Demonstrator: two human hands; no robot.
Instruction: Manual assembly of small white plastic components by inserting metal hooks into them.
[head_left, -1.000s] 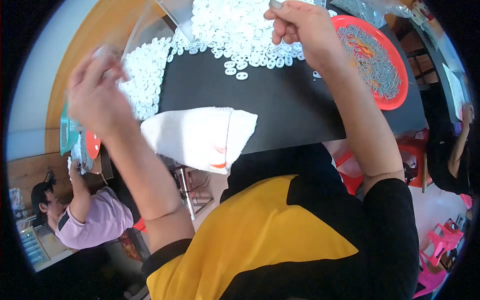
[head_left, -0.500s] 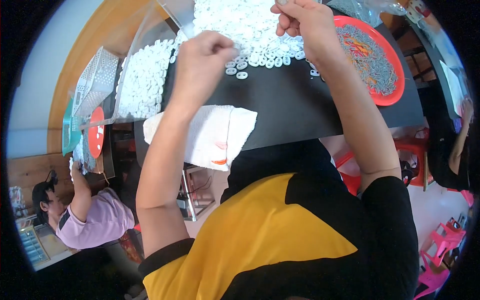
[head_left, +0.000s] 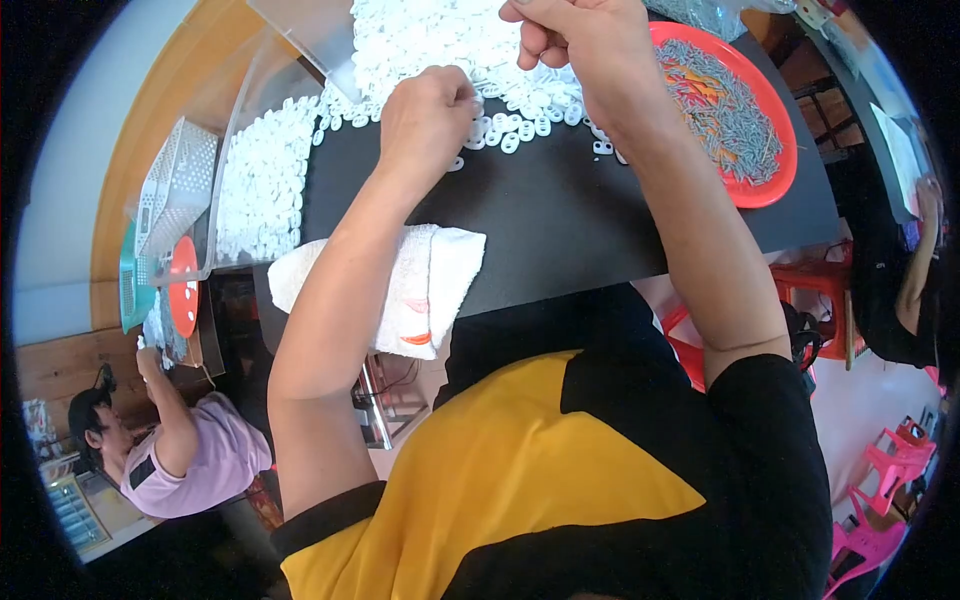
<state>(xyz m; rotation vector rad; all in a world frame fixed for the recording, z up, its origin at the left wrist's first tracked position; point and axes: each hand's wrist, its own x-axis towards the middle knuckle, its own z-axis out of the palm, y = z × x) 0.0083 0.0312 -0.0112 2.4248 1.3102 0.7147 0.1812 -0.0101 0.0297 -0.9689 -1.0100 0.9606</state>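
Observation:
Small white oval plastic pieces with two holes (head_left: 510, 143) lie heaped and scattered over the far part of the black table. My left hand (head_left: 430, 115) is over the near edge of this heap with its fingers curled closed; whatever is in them is hidden. Farther right, my right hand (head_left: 600, 50) is raised in front of the heap, thumb and fingers drawn together at the top edge of the view. What it pinches cannot be made out. Beside my right forearm sits a red round tray (head_left: 788, 150) holding many small grey screw-like pieces (head_left: 740, 120).
A clear bin (head_left: 212, 225) with more white pieces (head_left: 262, 175) stands at the left. A folded white towel (head_left: 450, 275) hangs over the table's near edge (head_left: 560, 287). Clear plastic bags (head_left: 715, 15) lie at the back right. One person (head_left: 190, 450) works at the left, another (head_left: 905, 290) at the right.
My left hand has moved slightly right and closer to the white pieces, its fingers curling down. My right hand stays raised and closed. The whole view has shifted a little.

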